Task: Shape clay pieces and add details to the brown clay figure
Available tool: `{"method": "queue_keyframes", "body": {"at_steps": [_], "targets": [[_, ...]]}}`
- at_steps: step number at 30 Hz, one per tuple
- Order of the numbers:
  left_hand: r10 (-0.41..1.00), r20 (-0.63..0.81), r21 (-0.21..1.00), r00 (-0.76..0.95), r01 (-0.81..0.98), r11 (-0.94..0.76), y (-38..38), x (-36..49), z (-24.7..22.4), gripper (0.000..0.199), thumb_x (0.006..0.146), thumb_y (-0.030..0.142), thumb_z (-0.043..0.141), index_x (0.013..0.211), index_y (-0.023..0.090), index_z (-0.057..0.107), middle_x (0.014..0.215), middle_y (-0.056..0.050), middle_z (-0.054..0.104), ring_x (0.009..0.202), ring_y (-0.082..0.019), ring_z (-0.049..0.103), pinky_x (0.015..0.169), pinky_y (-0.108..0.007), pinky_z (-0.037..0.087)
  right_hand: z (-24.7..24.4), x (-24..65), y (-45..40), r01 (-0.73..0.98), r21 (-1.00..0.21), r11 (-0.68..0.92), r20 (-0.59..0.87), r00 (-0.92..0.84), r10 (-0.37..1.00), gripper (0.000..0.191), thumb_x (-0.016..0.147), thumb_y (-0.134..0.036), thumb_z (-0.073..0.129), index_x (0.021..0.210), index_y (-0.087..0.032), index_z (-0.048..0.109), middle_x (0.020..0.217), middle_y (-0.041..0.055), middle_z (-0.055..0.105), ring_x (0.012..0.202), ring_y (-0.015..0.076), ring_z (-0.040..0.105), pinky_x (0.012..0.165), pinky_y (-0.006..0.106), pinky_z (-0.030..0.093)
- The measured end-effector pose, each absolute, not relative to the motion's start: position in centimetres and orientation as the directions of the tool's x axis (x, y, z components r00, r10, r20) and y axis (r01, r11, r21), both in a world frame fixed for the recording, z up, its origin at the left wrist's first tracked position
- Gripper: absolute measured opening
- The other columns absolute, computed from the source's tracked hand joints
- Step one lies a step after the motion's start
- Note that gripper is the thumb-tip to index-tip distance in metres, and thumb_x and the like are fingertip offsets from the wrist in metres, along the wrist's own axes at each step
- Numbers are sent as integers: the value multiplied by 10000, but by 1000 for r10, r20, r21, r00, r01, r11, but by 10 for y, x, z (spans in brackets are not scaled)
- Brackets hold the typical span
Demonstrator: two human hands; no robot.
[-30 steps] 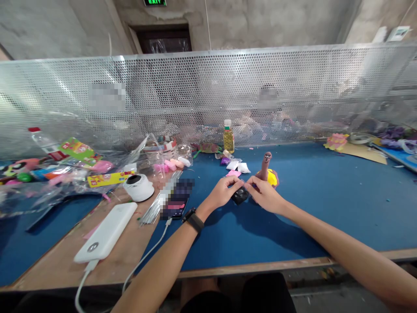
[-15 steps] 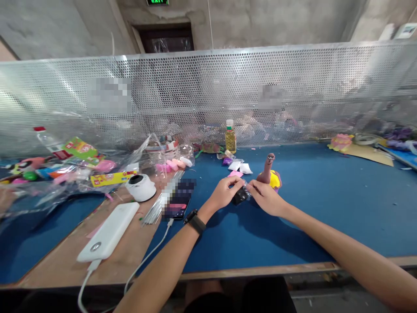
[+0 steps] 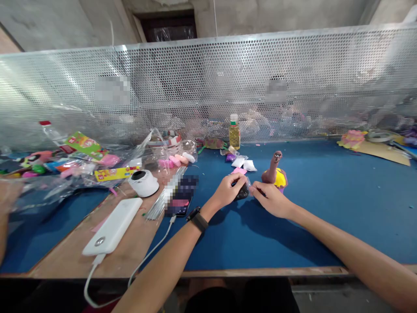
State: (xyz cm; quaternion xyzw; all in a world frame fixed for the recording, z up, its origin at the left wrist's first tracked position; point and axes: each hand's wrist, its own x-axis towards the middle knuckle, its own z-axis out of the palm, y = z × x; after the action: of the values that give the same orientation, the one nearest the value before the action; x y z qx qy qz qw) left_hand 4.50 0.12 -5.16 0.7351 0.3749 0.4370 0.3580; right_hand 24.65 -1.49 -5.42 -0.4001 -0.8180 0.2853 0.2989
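Observation:
Between my two hands is a small clear bag with black material (image 3: 242,191) inside, just above the blue table surface. My left hand (image 3: 227,188) pinches its left side, fingers closed. On the bag's right edge, the fingertips of my right hand (image 3: 269,198) are pressed together. Just behind my right hand stands a clay figure (image 3: 275,168) with a long brown neck, a face and a yellow and purple body. White packets (image 3: 244,163), a pink piece (image 3: 239,171) and a purple packet (image 3: 230,157) lie beyond my left hand.
A bottle of yellow liquid (image 3: 234,132) stands near the perforated metal screen (image 3: 195,93). To the left are a phone (image 3: 182,198), silvery sticks (image 3: 165,198), a white power bank (image 3: 113,226) with its cable, a white round device (image 3: 143,183) and plastic bags. Another person's arm (image 3: 6,208) shows far left.
The camera view has shifted a little, moving the table items slightly right. Another person's arm has come in at the far left. Both my hands still grip the bag.

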Motion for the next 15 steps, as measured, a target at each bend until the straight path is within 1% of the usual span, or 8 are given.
{"method": "queue_keyframes", "body": {"at_steps": [5,11,15], "targets": [[860,351,873,371,203,-444,-2,46,-50,372,987,485,561,809,166,630,807,-35,649,783,-170,566,782,-276,460,-53,247,-17,487,-687,540,285,-502,816,390,1046,-444,425,722,-232,378,631,-43,422,583,129,373,551,286,292],[852,381,861,359,198,-469,-2,48,-49,322,999,425,562,833,162,644,849,-36,666,822,-170,588,816,-284,460,-52,248,-15,510,-665,545,304,-482,822,353,1016,-398,447,713,-229,386,622,-45,413,572,122,361,542,277,290],[843,366,876,394,161,-455,0,47,-49,289,972,408,609,830,159,646,831,-28,650,790,-158,574,800,-284,462,-55,250,-13,525,-643,557,331,-466,821,382,1031,-426,446,709,-233,380,615,-38,436,562,127,367,541,284,277]]}}
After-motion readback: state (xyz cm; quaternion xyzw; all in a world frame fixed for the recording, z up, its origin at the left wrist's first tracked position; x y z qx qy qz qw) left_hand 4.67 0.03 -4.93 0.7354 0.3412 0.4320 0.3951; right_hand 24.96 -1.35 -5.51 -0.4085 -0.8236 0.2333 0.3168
